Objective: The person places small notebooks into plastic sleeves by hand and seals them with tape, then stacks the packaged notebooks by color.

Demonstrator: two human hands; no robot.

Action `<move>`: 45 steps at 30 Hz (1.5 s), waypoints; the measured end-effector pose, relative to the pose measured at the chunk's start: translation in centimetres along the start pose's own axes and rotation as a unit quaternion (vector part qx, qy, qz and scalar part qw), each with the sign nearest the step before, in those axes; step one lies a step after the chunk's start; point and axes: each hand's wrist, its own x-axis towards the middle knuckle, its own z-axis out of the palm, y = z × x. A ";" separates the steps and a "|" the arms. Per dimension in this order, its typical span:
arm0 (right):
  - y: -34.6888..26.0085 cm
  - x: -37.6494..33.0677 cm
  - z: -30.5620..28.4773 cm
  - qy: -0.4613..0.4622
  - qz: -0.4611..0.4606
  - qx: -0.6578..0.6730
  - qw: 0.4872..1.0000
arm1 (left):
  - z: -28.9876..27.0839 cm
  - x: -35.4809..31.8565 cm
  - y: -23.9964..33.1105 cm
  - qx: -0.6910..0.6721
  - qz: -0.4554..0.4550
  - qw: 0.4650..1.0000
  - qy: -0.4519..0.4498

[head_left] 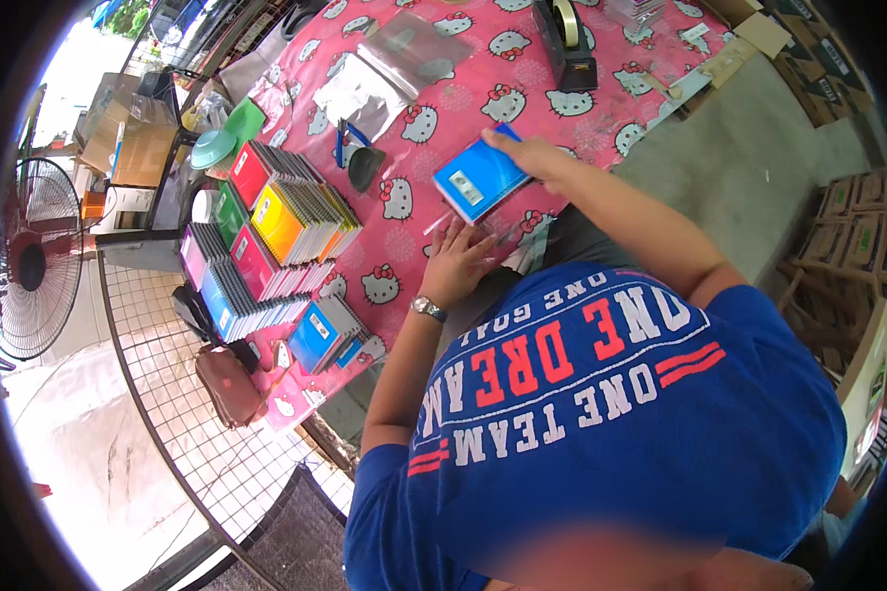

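A blue notebook point(483, 177) with a white label lies at the table's near edge, in front of me. My right hand point(537, 158) grips its far right corner. Just below the notebook, my left hand point(455, 258), with a watch at the wrist, rests at the table edge with its fingers spread and holds nothing. Clear plastic shows beside the left fingers, but its shape is hard to make out. To the left stand stacks of spiral notebooks in yellow point(278, 225), red point(251, 169), green and blue. A smaller blue stack point(315, 335) sits nearer to me.
Blue-handled pliers point(349, 143) and a dark rounded object point(366, 169) lie mid-table. Beyond them are clear plastic sleeves point(404, 59) and a black tape dispenser point(569, 59). A brown pouch point(229, 384) is at the left edge, near a fan point(34, 261). Cardboard boxes point(852, 227) stand right.
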 end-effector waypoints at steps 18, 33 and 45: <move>1.9 2.7 3.3 0.026 0.053 -0.102 0.993 | 5.1 -4.4 2.0 -0.064 -0.068 0.986 0.139; -1.0 -7.4 1.7 -0.088 -0.401 -0.713 0.568 | -1.6 -1.8 -1.2 -0.475 -0.234 0.819 0.222; 8.9 -6.4 -5.4 0.008 -0.548 -0.637 0.542 | 0.2 -4.0 1.6 -0.107 0.005 0.990 0.093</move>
